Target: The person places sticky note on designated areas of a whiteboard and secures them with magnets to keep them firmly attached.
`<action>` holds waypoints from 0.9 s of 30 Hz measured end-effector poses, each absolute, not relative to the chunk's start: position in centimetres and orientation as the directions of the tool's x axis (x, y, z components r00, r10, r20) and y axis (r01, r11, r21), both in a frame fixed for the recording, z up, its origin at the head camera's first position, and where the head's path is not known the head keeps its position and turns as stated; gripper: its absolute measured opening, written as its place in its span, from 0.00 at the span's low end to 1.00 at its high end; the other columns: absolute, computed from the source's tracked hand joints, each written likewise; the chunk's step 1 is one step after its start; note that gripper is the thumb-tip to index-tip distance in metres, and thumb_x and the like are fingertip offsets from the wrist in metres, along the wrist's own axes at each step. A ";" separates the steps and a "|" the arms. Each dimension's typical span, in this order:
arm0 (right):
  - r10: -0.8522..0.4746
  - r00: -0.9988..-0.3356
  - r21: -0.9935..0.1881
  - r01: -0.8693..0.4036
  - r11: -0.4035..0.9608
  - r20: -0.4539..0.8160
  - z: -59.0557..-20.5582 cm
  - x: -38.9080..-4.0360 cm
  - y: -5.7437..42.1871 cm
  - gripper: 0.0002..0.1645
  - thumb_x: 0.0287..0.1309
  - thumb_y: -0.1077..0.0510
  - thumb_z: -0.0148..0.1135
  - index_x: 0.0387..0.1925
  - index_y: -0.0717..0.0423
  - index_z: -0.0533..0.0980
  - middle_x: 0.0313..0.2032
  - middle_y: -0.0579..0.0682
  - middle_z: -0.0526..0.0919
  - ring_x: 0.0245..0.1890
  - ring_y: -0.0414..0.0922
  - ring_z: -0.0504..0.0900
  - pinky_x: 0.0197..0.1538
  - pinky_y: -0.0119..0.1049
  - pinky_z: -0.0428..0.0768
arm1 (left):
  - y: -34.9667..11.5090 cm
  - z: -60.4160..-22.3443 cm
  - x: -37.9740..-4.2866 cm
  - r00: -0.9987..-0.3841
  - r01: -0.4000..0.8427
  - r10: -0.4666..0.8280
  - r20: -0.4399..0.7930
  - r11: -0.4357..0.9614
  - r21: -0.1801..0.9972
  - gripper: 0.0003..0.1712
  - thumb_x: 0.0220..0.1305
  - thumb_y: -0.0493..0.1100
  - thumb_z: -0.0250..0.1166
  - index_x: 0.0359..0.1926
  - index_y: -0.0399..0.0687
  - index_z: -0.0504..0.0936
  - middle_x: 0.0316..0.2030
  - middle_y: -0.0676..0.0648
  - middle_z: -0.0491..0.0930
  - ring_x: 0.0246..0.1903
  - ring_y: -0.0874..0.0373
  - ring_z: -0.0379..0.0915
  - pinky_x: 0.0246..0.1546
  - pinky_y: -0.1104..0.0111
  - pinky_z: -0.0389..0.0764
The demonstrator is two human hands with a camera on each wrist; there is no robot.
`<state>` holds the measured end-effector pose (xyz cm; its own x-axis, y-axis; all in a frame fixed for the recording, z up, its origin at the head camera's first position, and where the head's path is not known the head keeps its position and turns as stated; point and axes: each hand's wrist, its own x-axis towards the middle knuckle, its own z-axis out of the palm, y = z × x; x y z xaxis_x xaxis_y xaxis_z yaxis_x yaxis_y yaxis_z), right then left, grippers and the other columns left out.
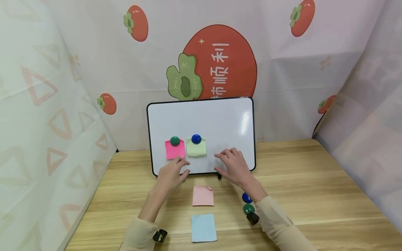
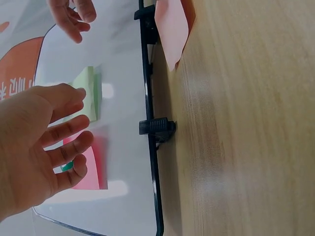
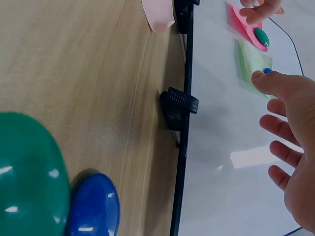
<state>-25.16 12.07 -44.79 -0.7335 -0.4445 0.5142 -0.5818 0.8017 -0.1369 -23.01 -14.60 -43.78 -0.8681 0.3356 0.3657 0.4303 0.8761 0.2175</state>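
A small whiteboard (image 1: 226, 122) with a black frame stands on the table. Near its lower left, a green magnet (image 1: 175, 141) sits over the top of a bright pink sticky note (image 1: 174, 152). Beside that, a blue magnet (image 1: 196, 139) sits on a pale green sticky note (image 1: 196, 150). My left hand (image 1: 171, 174) hovers before the board, just below the bright pink note, fingers loosely bent and holding nothing. To the right of the green note, my right hand (image 1: 233, 166) hangs in front of the board, fingers relaxed and apart, also holding nothing.
Before the board lie a light pink note (image 1: 202, 196) and, nearer, a light blue note (image 1: 203, 228). A second blue magnet (image 1: 246, 198) and green magnet (image 1: 249, 209) lie by the right forearm. Black clip feet (image 2: 156, 126) support the board. A patterned curtain (image 1: 279, 69) hangs behind.
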 end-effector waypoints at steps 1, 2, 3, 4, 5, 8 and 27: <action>-0.447 -0.738 -0.137 -0.580 0.803 0.506 -44.8 -25.0 12.2 0.27 0.53 0.46 0.74 0.54 0.49 0.81 0.44 0.48 0.81 0.46 0.50 0.73 0.48 0.46 0.71 | -14.5 -43.8 -22.8 -0.876 0.425 0.335 0.348 0.877 0.223 0.13 0.61 0.47 0.71 0.46 0.52 0.86 0.41 0.53 0.80 0.26 0.61 0.74 0.25 0.70 0.75; -0.449 -0.742 -0.134 -0.578 0.805 0.499 -44.9 -24.8 12.3 0.27 0.54 0.46 0.74 0.54 0.49 0.81 0.44 0.48 0.81 0.46 0.49 0.73 0.49 0.46 0.71 | -14.5 -43.8 -22.7 -0.882 0.421 0.337 0.330 0.877 0.232 0.13 0.61 0.48 0.71 0.47 0.52 0.86 0.42 0.53 0.81 0.28 0.60 0.76 0.26 0.69 0.76; -0.450 -0.744 -0.134 -0.576 0.806 0.493 -45.0 -24.7 12.5 0.26 0.54 0.46 0.74 0.54 0.49 0.81 0.44 0.48 0.81 0.46 0.49 0.73 0.49 0.46 0.71 | -14.4 -43.8 -22.5 -0.887 0.420 0.341 0.311 0.875 0.241 0.13 0.62 0.48 0.70 0.47 0.51 0.86 0.42 0.52 0.81 0.29 0.60 0.77 0.28 0.68 0.77; -0.452 -0.749 -0.133 -0.574 0.808 0.485 -45.1 -24.5 12.6 0.26 0.54 0.46 0.74 0.54 0.49 0.82 0.44 0.47 0.81 0.46 0.49 0.72 0.49 0.45 0.71 | -14.4 -43.9 -22.4 -0.890 0.421 0.345 0.297 0.873 0.245 0.13 0.62 0.48 0.70 0.47 0.51 0.86 0.42 0.52 0.81 0.31 0.59 0.78 0.29 0.67 0.78; -0.453 -0.753 -0.135 -0.572 0.809 0.477 -45.1 -24.3 12.7 0.26 0.54 0.46 0.74 0.54 0.49 0.82 0.44 0.47 0.81 0.46 0.49 0.72 0.49 0.45 0.71 | -14.3 -43.9 -22.3 -0.893 0.421 0.351 0.284 0.873 0.247 0.13 0.62 0.48 0.70 0.47 0.51 0.86 0.42 0.52 0.82 0.33 0.59 0.79 0.31 0.66 0.79; -0.453 -0.765 -0.132 -0.563 0.816 0.459 -45.3 -23.7 13.1 0.25 0.54 0.46 0.73 0.53 0.48 0.82 0.44 0.47 0.82 0.46 0.48 0.73 0.49 0.45 0.71 | -14.3 -44.1 -21.7 -0.900 0.422 0.364 0.240 0.864 0.273 0.13 0.62 0.48 0.70 0.47 0.50 0.86 0.42 0.52 0.82 0.37 0.58 0.81 0.35 0.63 0.81; -0.471 -0.795 -0.142 -0.554 0.820 0.382 -46.0 -20.4 15.1 0.26 0.50 0.45 0.75 0.50 0.48 0.83 0.40 0.45 0.82 0.40 0.46 0.71 0.45 0.43 0.69 | -13.7 -44.0 -19.0 -0.918 0.380 0.396 0.024 0.860 0.342 0.14 0.62 0.51 0.69 0.45 0.51 0.86 0.37 0.55 0.80 0.33 0.62 0.76 0.34 0.66 0.76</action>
